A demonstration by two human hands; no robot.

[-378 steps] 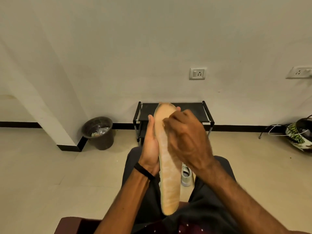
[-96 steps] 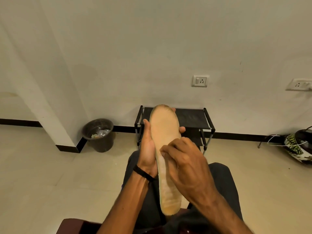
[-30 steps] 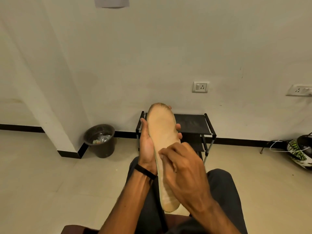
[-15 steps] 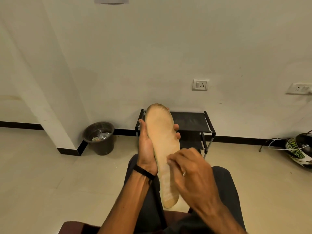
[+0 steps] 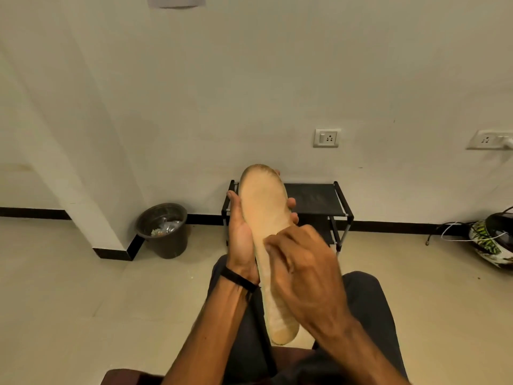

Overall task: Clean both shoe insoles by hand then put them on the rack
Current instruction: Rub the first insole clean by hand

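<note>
2 hands point(image 5: 277, 254) on 1 insole point(image 5: 263, 207)

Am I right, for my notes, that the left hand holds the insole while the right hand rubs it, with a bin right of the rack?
Not quite: the head view shows the bin left of the rack. The left hand does hold the insole while the right hand rubs it.
</note>
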